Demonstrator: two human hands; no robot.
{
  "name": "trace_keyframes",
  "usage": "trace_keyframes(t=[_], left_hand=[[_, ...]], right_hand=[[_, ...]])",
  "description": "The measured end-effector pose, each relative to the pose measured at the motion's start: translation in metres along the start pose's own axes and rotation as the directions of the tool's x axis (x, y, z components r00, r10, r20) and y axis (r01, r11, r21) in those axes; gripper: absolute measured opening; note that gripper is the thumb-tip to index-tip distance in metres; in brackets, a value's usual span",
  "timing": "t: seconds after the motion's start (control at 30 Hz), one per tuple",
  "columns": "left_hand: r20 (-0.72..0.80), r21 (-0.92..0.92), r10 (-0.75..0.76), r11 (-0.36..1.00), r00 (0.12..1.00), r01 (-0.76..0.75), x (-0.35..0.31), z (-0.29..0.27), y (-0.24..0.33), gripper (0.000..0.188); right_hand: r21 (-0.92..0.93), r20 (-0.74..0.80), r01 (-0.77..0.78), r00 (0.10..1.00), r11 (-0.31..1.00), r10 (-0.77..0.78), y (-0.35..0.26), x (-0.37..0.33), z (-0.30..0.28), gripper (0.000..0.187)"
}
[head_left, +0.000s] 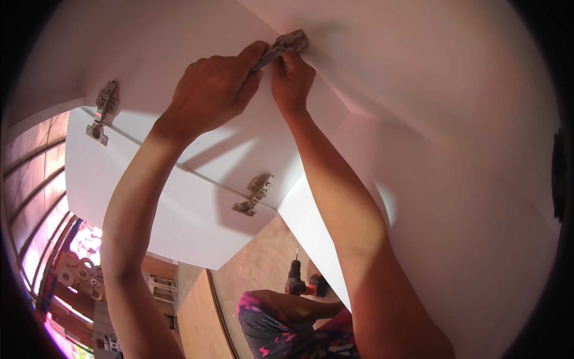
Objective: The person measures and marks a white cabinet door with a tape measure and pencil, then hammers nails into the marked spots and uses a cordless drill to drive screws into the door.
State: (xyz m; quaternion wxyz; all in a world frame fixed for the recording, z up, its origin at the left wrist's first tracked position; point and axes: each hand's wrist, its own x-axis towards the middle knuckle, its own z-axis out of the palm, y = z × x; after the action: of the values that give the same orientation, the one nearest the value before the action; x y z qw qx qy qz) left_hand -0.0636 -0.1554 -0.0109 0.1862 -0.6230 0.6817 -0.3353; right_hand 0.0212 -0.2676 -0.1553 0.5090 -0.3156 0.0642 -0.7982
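My left hand (pixel 212 90) is closed round the grey handle of what looks like a hammer (pixel 292 42), raised at the top of the view. Its blocky, mottled brown-grey head is close to the seam between two white panels. Just under that head, my right hand (pixel 293 82) has its fingers pinched together against the panel. Whatever they grip is hidden by the fingers and the tool. Below my hands, two metal hinges, one at the left (pixel 103 113) and one at the middle (pixel 254 194), join a white door (pixel 179 221) to the white cabinet panel (pixel 215 30).
Past the door's lower edge, a red and black cordless drill (pixel 296 280) with a bit fitted stands on the floor. Next to it are my legs in dark patterned cloth (pixel 272 326). A wooden board (pixel 203 317) lies at the lower middle. White panels enclose the right side.
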Motion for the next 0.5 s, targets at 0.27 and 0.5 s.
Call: trace_keyframes(t=[0.27, 0.5], left_hand=[[0.053, 0.126, -0.055, 0.991, 0.997, 0.048, 0.002, 0.001, 0.005, 0.041], [0.007, 0.070, -0.076, 0.995, 0.997, 0.076, 0.004, -0.007, 0.015, 0.039]], right_hand=[[0.020, -0.004, 0.019, 1.000, 1.000, -0.019, 0.004, 0.000, 0.001, 0.005], [-0.005, -0.034, 0.053, 0.998, 0.999, -0.053, 0.004, 0.001, 0.003, 0.004]])
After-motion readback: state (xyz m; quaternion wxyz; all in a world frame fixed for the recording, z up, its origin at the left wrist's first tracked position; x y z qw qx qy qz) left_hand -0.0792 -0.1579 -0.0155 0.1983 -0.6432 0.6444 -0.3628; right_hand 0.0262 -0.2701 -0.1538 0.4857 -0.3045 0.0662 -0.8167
